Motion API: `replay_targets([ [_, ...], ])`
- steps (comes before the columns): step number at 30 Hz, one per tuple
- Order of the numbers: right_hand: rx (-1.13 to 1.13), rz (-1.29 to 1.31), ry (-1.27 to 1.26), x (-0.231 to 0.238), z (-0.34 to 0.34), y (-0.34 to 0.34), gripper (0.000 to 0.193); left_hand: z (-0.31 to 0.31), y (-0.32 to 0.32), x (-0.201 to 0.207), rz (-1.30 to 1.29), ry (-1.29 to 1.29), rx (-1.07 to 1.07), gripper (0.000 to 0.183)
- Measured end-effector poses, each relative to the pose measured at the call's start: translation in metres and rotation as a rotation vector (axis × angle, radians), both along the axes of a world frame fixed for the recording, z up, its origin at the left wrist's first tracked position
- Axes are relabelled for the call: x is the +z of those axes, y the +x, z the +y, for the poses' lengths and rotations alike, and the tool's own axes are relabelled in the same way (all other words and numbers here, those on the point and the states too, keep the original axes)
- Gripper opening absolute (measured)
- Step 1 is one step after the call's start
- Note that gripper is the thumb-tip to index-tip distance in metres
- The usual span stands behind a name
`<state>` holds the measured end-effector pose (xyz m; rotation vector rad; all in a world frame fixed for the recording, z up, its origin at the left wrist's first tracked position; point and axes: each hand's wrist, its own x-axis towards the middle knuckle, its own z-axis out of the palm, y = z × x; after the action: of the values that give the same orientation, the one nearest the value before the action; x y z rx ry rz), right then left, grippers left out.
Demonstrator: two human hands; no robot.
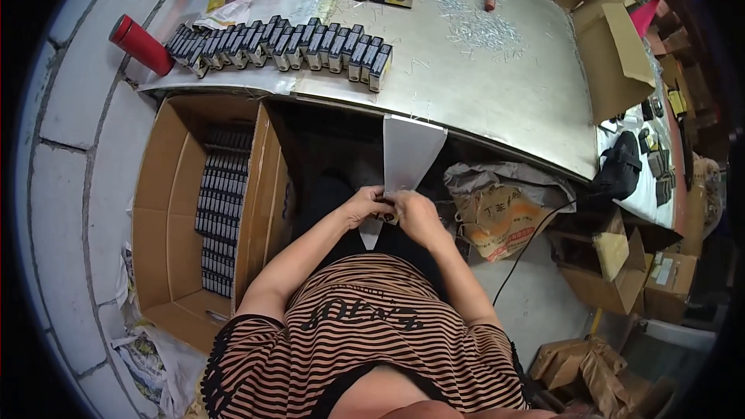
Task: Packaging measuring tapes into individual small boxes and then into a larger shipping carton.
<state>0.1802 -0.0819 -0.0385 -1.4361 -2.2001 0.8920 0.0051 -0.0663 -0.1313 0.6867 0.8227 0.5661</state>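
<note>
At the centre of the frame, the left hand [365, 206] and the right hand [416, 216] meet over a small box [387, 219] (mostly hidden, its far side out of sight), the fingers of both pinched narrow on it. A white board [414, 151] slopes from the table [497, 101] just behind them. A long row of dark boxes [303, 47] stands at upper left, beside a red bottle [144, 46]; below, a carton [161, 225] holds packed rows.
</note>
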Motion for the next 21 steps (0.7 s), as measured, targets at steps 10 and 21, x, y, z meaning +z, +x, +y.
replay_targets([
  [10,-0.176,0.04,-0.077,0.022,0.0,0.023,0.028,-0.02,-0.022,-0.024,0.099,0.061,-0.011,0.033],
  [21,-0.114,0.343,-0.272,0.053,0.004,0.004,0.018,-0.025,-0.011,0.068,-0.036,0.219,0.173,0.025],
])
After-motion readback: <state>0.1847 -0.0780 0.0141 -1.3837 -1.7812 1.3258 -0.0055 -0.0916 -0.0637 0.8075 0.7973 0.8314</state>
